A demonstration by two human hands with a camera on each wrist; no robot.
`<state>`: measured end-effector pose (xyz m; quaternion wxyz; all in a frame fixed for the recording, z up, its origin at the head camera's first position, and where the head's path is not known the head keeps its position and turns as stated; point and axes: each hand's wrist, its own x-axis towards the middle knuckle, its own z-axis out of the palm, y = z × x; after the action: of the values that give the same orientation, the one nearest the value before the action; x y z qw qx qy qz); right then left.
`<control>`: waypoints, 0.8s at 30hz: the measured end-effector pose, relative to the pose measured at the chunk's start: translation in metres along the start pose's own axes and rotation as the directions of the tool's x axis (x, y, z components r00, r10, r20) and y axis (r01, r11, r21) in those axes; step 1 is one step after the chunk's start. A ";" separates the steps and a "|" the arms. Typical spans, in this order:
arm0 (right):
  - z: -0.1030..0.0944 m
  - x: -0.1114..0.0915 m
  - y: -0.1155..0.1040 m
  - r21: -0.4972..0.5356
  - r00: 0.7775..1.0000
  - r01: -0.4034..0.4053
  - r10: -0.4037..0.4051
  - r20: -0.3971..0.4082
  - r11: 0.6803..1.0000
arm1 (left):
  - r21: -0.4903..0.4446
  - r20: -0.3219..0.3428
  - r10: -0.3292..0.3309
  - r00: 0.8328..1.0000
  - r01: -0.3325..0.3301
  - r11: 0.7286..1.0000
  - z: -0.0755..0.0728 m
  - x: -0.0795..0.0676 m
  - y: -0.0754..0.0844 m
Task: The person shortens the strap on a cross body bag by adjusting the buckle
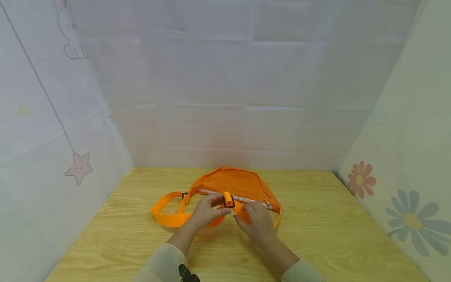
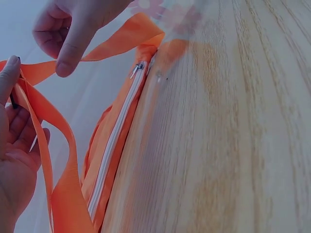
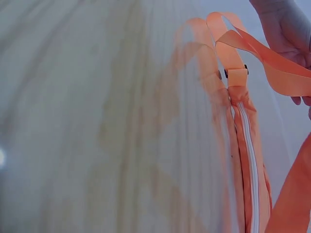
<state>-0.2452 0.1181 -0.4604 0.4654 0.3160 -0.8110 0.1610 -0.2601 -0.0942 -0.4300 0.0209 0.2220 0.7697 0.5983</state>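
Note:
An orange waist bag [image 1: 232, 182] with a white zipper [image 2: 114, 145] lies on the table, its orange strap [image 1: 170, 220] looped out to the left and in front. My left hand [image 1: 208, 211] pinches a black slide buckle [image 1: 230, 201] between thumb and fingers, with a fold of strap standing up through it. Just to the right is my right hand [image 1: 258, 223], its thumb and index finger apart, with strap showing between them. In the left wrist view the right thumb [image 2: 73, 51] overlaps the strap and the other fingers curl loosely. A second black buckle [image 1: 184, 195] sits at the bag's left end.
The wood-grain table [image 1: 334, 235] reaches back to a pale curtain [image 1: 229, 86]. Patterned side sheets stand left and right, with a pink star [image 1: 79, 168] and printed flowers [image 1: 412, 221]. A zipper pull [image 1: 267, 203] hangs at the bag's right end.

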 end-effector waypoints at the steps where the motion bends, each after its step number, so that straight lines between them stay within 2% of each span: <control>1: 0.001 0.000 0.000 0.002 1.000 0.009 -0.009 -0.013 1.000 | -0.006 0.001 -0.004 1.000 0.004 1.000 0.000 0.000 0.000; 12: 0.004 0.003 0.001 -0.021 0.983 0.069 -0.072 -0.166 0.997 | -0.031 0.000 -0.011 1.000 0.011 0.999 0.002 -0.001 0.000; 24: 0.006 0.012 -0.008 0.028 0.965 0.097 -0.087 -0.249 0.995 | -0.029 0.036 -0.021 0.999 0.022 0.999 0.004 -0.001 -0.001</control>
<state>-0.2483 0.1049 -0.4534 0.5634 0.3398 -0.7278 0.1934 -0.2585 -0.0914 -0.4325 0.0444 0.2240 0.7625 0.6053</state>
